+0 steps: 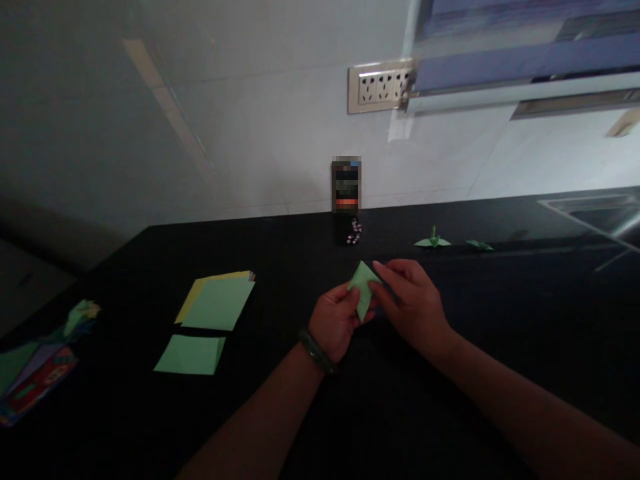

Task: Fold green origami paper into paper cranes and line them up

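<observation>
Over the middle of the black counter (360, 420), well in front of its back edge, the left hand (334, 323) pinches a folded green paper (364, 281) between thumb and fingers; the right hand (413, 307) sets parted thumb and forefinger at its right corner, whether gripping I cannot tell. For a clean fold, best steady the left pinch, match edges, then press the crease

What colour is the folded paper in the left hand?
The folded paper is light green, clearest in the head view.
</observation>
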Demonstrator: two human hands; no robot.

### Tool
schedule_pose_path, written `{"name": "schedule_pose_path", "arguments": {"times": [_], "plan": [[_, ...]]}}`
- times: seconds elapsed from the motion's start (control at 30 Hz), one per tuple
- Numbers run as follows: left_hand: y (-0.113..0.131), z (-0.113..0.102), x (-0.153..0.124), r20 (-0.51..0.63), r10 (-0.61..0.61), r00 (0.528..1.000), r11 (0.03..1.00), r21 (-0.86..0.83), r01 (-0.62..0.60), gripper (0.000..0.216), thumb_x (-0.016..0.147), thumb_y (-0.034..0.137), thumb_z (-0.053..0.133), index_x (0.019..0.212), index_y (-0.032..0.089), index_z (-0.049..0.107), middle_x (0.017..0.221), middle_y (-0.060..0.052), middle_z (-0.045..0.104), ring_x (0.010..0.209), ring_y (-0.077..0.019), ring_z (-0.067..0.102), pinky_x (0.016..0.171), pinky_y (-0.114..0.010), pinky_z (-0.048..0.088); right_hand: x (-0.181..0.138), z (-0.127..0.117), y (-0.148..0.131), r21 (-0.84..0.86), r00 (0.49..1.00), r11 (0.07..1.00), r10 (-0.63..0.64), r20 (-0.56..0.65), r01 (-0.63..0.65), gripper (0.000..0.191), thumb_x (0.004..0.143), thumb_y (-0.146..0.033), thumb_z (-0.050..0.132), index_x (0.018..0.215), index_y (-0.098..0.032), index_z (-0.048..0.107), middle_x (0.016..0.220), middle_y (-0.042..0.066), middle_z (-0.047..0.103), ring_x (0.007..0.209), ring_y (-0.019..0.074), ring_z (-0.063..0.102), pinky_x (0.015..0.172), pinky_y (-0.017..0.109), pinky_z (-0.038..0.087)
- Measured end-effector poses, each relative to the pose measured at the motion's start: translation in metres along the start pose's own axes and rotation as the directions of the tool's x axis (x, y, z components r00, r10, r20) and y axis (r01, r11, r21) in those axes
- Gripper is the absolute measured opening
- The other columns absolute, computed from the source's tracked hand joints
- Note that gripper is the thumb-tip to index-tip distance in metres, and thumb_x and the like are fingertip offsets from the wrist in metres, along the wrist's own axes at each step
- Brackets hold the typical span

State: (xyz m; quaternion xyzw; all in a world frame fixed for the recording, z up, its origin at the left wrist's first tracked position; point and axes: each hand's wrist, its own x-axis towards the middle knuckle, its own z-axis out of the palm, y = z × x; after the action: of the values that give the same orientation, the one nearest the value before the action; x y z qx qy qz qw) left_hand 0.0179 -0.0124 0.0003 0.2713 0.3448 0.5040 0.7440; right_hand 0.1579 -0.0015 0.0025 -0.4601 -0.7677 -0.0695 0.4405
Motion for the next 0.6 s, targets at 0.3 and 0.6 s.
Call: {"name": "schedule_pose_path", "arguments": {"times": [0.3,0.6], "plan": [[-0.0022,0.0044,-0.0018,0.012,0.016,1.000,0.995,-0.097,-0.015,0.008,0.076,0.018,0.059,0.082,0.014,0.063,0.072,-0.002,0.063,0.063,-0.0103,0.059,0.071,-0.029,0.049,0.0020,-0.0032,0.0024,-0.171,0.989,0.975,-0.137,0.051,0.144,0.025,0.082,-0.022,0.051,0.103,-0.020,0.064,0.108,0.010,0.060,0.087,0.0228,0.051,0.076,0.039,0.045],[-0.0050,0.0009,0.0002,0.009,0.170,0.985,0.970,0.176,-0.169,0.027,0.075,0.027,0.061,0.099,0.017,0.066,0.091,-0.006,0.067,0.083,-0.0162,0.061,0.075,-0.030,0.048,0.0046,-0.0061,0.0032,-0.182,0.988,0.971,-0.153,0.029,0.156,0.021,0.080,-0.019,0.054,0.097,-0.023,0.066,0.107,0.009,0.060,0.087,0.0229,0.050,0.073,0.039,0.046]]}}
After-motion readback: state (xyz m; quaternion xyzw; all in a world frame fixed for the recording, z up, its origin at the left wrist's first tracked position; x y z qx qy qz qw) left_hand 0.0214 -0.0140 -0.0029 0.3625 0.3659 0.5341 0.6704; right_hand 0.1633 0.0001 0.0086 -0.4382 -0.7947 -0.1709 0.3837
